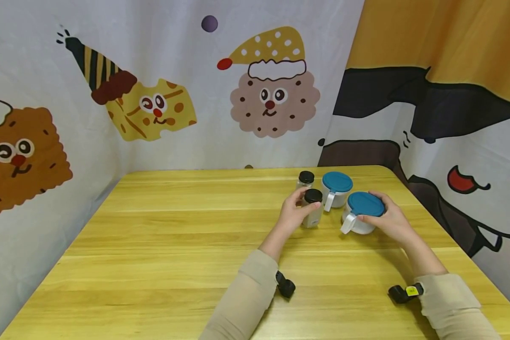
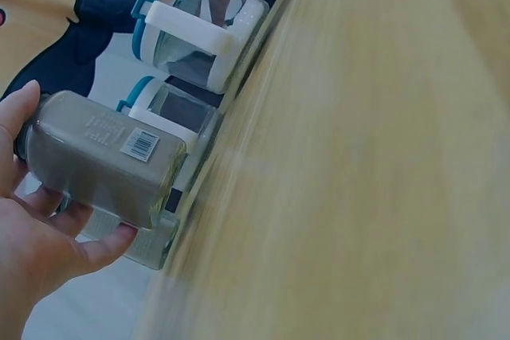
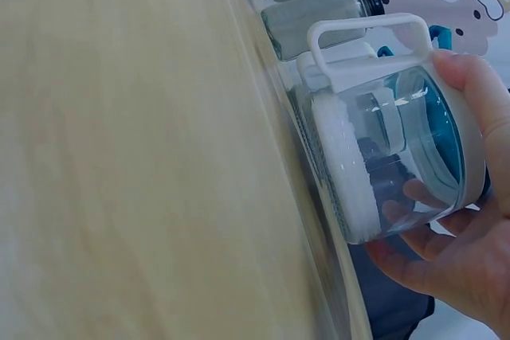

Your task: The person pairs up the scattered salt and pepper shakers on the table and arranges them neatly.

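My left hand grips a square glass spice jar with a black lid, filled with grey-brown powder. Thumb and fingers reach round its upper part. My right hand holds a clear seasoning pot with a blue lid and a white handle; white grains lie at its bottom. The thumb is at the rim near the handle, with the fingers round the far side. Behind these stand a second blue-lidded pot and a second black-lidded jar, the jar partly hidden by my left hand. Whether the held jar touches the table, I cannot tell.
The pots and jars are grouped at the back right of the wooden table. A printed curtain hangs behind the table and along its sides. Black wrist cameras sit at both beige sleeves.
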`<state>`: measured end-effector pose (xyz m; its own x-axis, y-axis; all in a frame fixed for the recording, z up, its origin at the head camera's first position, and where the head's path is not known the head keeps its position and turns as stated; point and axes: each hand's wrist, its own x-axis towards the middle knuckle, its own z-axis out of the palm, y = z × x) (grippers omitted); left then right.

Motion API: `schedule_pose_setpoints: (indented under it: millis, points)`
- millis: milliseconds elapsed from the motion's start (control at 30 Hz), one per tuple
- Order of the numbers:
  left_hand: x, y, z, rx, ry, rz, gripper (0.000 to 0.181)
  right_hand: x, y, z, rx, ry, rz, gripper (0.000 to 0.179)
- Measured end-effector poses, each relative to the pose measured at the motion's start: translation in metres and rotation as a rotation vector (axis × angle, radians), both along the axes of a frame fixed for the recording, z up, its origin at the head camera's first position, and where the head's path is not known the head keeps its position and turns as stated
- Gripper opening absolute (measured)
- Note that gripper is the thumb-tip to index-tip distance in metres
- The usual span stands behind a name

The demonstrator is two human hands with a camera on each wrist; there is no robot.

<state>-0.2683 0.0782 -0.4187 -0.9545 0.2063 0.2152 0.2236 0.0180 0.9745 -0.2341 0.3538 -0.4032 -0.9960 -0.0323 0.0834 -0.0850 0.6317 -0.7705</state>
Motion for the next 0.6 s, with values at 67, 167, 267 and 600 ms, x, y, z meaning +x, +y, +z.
schedule_pose_setpoints:
  millis: [67,167,267,600]
  points:
    - [0.001,0.000,0.002,-0.001,0.003,-0.004,0.046,0.000,0.000,0.001,-0.003,0.004,0.002,0.096]
    - [0.002,-0.001,0.004,0.006,0.014,-0.014,0.046,0.000,0.000,0.001,-0.006,0.004,0.003,0.096]
    - [0.003,-0.001,0.007,0.012,0.032,-0.026,0.045,0.000,0.000,0.002,-0.001,0.007,0.001,0.097]
    - [0.004,-0.002,0.013,0.003,0.046,-0.035,0.044,0.004,-0.004,0.008,-0.047,0.025,0.017,0.096]
